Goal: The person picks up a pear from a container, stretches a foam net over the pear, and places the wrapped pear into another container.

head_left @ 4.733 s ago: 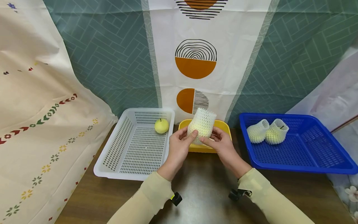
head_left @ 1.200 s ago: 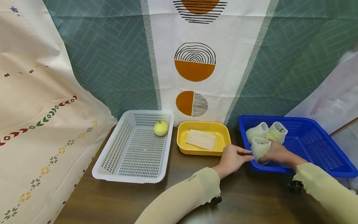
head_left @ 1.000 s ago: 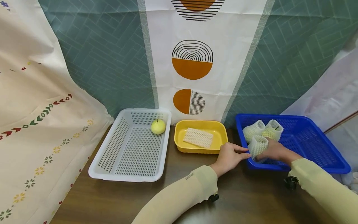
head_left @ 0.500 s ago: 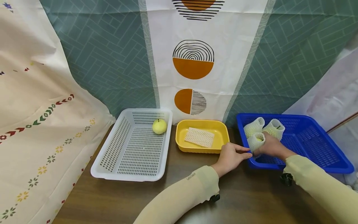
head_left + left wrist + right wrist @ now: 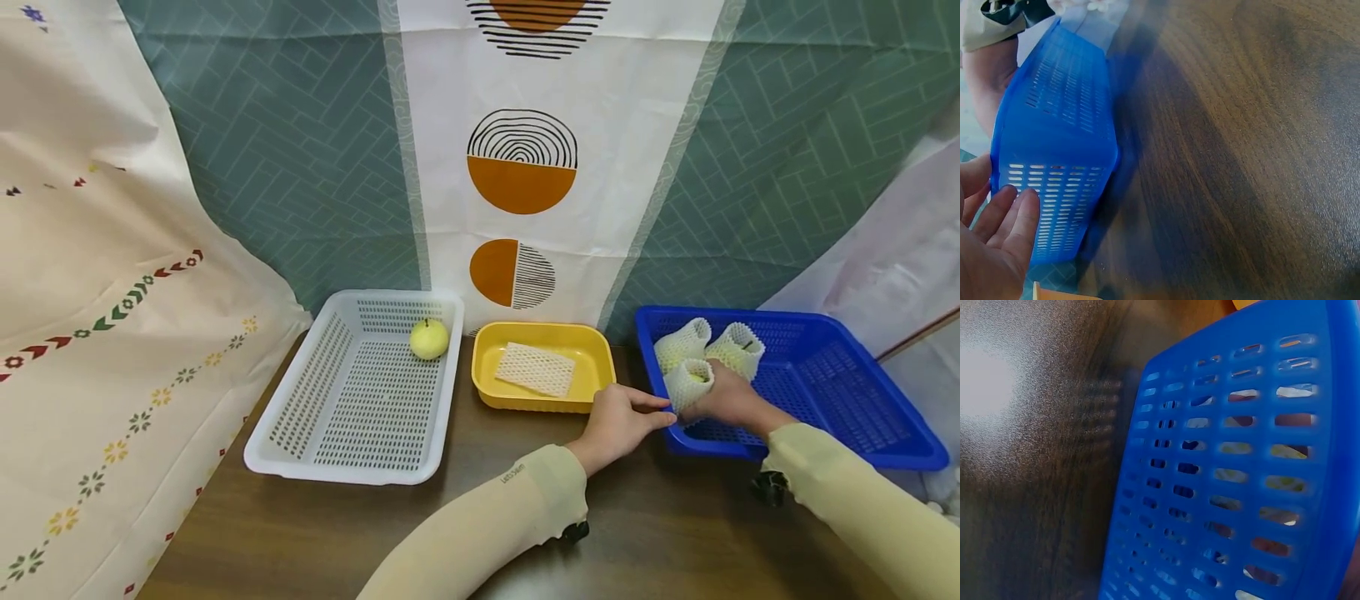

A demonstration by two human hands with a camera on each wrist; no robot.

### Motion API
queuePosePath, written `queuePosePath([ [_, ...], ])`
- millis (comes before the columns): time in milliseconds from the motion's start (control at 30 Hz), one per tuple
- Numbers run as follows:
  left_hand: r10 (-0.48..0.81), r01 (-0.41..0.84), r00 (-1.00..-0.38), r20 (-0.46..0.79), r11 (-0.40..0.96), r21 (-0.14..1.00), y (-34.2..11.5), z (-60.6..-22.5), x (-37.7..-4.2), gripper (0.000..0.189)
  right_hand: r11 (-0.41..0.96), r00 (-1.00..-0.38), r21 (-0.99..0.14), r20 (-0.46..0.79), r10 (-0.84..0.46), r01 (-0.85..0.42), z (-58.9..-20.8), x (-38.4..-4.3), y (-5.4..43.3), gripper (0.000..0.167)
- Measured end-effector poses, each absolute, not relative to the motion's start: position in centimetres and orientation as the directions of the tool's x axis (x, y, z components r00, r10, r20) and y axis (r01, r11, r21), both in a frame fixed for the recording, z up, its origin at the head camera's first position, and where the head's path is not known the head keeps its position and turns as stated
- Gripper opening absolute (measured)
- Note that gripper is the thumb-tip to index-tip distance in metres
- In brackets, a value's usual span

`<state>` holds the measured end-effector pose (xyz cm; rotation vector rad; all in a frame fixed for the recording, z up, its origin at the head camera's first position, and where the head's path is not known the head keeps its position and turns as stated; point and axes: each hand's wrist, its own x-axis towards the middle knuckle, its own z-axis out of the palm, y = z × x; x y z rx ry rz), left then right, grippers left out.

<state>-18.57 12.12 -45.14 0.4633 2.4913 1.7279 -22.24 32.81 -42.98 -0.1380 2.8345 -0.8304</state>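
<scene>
In the head view, my right hand (image 5: 723,398) grips a yellow pear in a white foam net sleeve (image 5: 684,392) inside the blue basket (image 5: 840,400), at its near left corner. Two more pears in foam sleeves, a left one (image 5: 678,346) and a right one (image 5: 738,352), lie close behind it. My left hand (image 5: 619,422) pinches the basket's left rim between thumb and fingers. The left wrist view shows the left hand (image 5: 1000,231) at the basket's slotted side (image 5: 1054,144). In the right wrist view, the basket wall (image 5: 1342,444) hides most of the right hand.
A yellow tray (image 5: 543,405) in the middle holds a flat white foam net (image 5: 535,369). To its left stands a white slotted basket (image 5: 341,476) with one bare yellow pear (image 5: 429,340) at its back right. Patterned cloths hang behind and at the sides of the wooden table (image 5: 300,533).
The sleeved pear, earlier between both hands over the yellow tray, is now in the blue basket. Within the last second it shifted slightly back towards the other two. The left hand stays on the rim.
</scene>
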Motion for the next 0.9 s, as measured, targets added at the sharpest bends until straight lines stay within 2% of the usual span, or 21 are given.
queuePosePath([
  [333, 0.29, 0.201, -0.951, 0.107, 0.317, 0.927, 12.0, -45.1, -18.7, 0.022, 0.76, -0.969, -0.65, -0.199, -0.144, 0.02, -43.2, -21.9, 33.5, 0.092],
  [533, 0.252, 0.204, -0.96, 0.122, 0.332, 0.921, 10.7, -44.1, -18.9, 0.019, 0.712, -0.971, -0.698, -0.214, -0.104, 0.077, -40.4, -21.0, 32.7, 0.112],
  [600, 0.248, 0.208, -0.96, 0.127, 0.332, 0.92, 9.8, -43.3, -19.1, 0.018, 0.696, -0.981, -0.713, -0.18, -0.07, 0.081, -39.2, -20.5, 32.2, 0.113],
  [700, 0.241, 0.232, -0.958, 0.158, 0.316, 0.92, 8.0, -41.9, -19.4, 0.016, 0.67, -0.998, -0.741, -0.059, -0.004, 0.041, -37.5, -19.8, 30.8, 0.102],
  [900, 0.194, 0.271, -0.954, 0.226, 0.251, 0.929, 3.5, -39.4, -19.7, 0.016, 0.656, -0.972, -0.743, 0.226, 0.062, -0.131, -35.7, -18.6, 26.8, 0.062],
])
